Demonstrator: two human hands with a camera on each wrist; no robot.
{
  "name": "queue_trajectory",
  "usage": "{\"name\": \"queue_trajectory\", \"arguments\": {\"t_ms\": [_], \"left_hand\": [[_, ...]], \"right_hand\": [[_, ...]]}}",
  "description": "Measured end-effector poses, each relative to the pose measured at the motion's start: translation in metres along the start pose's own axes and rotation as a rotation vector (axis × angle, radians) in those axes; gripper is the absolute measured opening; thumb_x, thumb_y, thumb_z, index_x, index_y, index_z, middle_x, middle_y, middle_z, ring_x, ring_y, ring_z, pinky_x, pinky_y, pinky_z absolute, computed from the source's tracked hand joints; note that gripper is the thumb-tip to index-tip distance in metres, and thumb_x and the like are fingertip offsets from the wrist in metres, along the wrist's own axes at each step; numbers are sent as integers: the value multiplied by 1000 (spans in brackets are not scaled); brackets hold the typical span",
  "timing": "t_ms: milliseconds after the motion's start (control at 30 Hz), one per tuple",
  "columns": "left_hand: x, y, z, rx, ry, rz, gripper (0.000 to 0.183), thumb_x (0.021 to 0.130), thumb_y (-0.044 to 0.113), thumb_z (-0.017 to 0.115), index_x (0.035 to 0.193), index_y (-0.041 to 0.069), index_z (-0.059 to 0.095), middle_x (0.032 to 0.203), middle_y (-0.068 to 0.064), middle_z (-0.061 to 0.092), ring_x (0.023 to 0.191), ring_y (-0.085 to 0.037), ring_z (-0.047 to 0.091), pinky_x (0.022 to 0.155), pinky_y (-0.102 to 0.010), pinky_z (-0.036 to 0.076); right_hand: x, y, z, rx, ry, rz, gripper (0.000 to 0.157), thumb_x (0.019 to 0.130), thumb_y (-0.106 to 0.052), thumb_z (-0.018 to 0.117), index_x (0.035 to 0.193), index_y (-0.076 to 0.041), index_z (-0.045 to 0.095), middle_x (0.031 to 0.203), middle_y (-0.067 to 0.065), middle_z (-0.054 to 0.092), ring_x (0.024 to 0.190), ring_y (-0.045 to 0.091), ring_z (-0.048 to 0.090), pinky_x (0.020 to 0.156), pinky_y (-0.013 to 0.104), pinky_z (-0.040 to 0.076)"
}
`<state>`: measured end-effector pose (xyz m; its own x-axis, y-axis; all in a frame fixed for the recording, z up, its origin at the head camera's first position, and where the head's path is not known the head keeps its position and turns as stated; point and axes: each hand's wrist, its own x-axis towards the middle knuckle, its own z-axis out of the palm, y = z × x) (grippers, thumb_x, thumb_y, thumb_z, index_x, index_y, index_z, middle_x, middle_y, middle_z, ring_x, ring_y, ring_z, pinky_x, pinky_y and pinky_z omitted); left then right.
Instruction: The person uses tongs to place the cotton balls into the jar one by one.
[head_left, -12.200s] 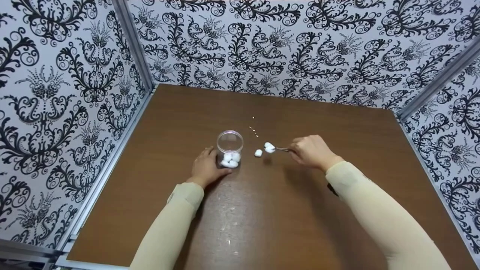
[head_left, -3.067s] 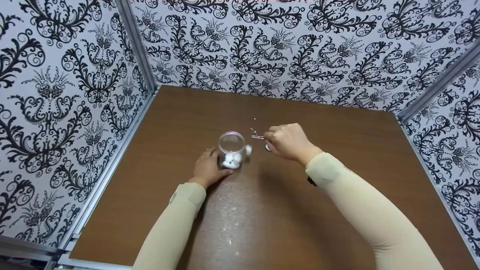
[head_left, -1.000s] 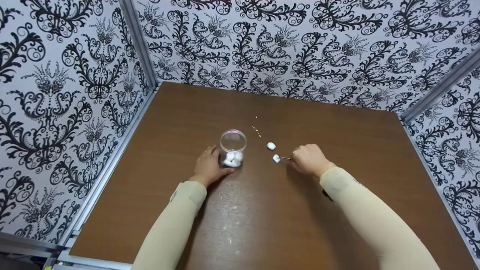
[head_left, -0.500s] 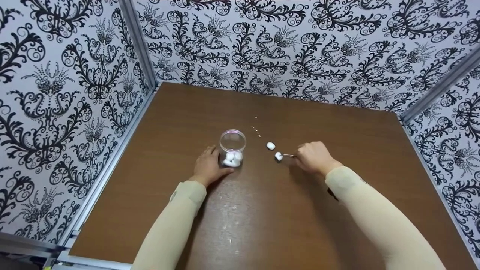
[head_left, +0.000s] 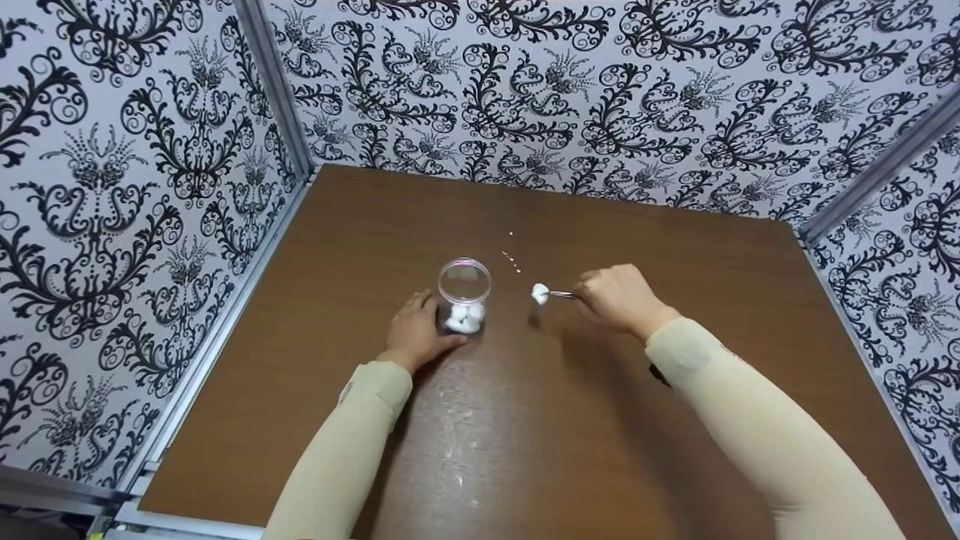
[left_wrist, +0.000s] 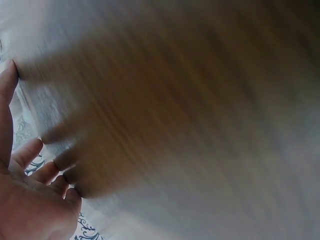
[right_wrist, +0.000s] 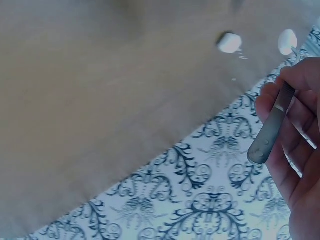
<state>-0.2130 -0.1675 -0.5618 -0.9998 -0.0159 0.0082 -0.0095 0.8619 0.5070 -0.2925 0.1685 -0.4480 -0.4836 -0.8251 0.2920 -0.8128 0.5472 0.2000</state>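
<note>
My left hand (head_left: 416,330) holds a clear plastic jar (head_left: 464,280) from its left side, thumb in front and fingers behind. Several white cotton balls (head_left: 465,318) lie in the bottom of the jar. In my right hand (head_left: 619,300) I pinch metal tweezers (head_left: 562,295), also seen in the right wrist view (right_wrist: 272,127). Their tips grip a cotton ball (head_left: 540,292), raised above the table with its shadow below. A second cotton ball (right_wrist: 230,43) lies on the table in the right wrist view; in the head view the held one covers it.
Small white bits (head_left: 512,260) are scattered on the brown wooden table (head_left: 360,247) beyond the jar. Patterned panels (head_left: 525,90) in black and white, with metal posts at the corners, stand around the table's back and sides.
Half a second ago the tweezers held the cotton ball low, near the other one; it has since been raised and moved left and away from me. My left hand stays at the jar.
</note>
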Motion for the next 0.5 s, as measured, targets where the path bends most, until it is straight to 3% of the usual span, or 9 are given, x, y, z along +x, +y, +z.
{"name": "queue_trajectory", "arguments": {"t_ms": [500], "left_hand": [[-1,1,-1,-21,-7,-7,93,81,55,86,149,1,51,164,-22,41,157,-40,32,129,-51,28]], "right_hand": [[47,-13,-35,-26,63,-58,13,87,-15,71,75,-12,72,66,2,61,45,24,51,40,44,42]]}}
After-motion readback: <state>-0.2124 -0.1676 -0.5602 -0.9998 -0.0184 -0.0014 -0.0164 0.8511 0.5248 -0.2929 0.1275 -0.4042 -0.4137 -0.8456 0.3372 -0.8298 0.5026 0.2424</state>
